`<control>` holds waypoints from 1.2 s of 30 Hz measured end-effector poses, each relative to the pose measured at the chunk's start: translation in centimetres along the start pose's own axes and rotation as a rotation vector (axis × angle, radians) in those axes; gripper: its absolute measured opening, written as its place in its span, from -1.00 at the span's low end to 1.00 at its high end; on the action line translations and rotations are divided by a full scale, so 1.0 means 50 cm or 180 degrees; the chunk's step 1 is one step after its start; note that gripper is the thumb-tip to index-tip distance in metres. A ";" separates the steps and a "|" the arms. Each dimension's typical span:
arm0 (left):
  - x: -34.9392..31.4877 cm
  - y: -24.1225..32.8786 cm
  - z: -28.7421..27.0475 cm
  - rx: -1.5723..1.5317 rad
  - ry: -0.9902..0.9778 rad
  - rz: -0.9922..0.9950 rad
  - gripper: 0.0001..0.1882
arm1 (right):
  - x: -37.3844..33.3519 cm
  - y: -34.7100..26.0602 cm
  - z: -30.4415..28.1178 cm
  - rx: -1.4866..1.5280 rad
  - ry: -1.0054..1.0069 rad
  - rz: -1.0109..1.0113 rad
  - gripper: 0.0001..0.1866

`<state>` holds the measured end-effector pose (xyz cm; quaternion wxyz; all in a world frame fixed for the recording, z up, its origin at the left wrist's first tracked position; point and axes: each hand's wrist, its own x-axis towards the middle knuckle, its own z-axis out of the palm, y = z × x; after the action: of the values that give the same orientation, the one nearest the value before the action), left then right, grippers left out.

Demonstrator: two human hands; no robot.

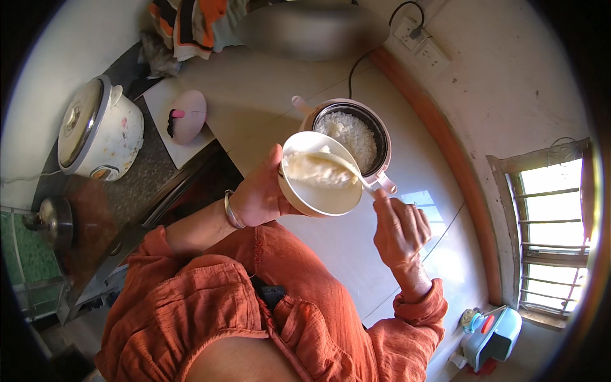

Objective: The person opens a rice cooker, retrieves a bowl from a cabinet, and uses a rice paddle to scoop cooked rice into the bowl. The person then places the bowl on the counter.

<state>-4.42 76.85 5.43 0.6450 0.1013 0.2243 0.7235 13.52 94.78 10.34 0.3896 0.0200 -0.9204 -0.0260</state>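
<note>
My left hand holds a white bowl tilted toward me, thumb on its rim, with a mound of cooked white rice in it. My right hand grips the handle of a white spoon whose scoop lies across the rice in the bowl. Just beyond the bowl sits a small pink electric cooker pot, open, with white rice inside. A metal bangle is on my left wrist, and both sleeves are orange.
A pink lid lies on a white board at the left. A larger white rice cooker with a steel lid stands on the dark counter, and a metal kettle sits below it. A wall socket holds a black cord. A barred window is at the right.
</note>
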 end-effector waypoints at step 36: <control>0.012 -0.044 -0.065 0.1186 -0.0570 0.0475 0.30 | 0.096 0.101 0.094 -0.0805 -0.1439 -0.0263 -0.71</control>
<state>-3.99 76.96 1.48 0.5771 0.2989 0.2878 0.7034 6.72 99.70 10.81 0.1720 0.0024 -0.9719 -0.1606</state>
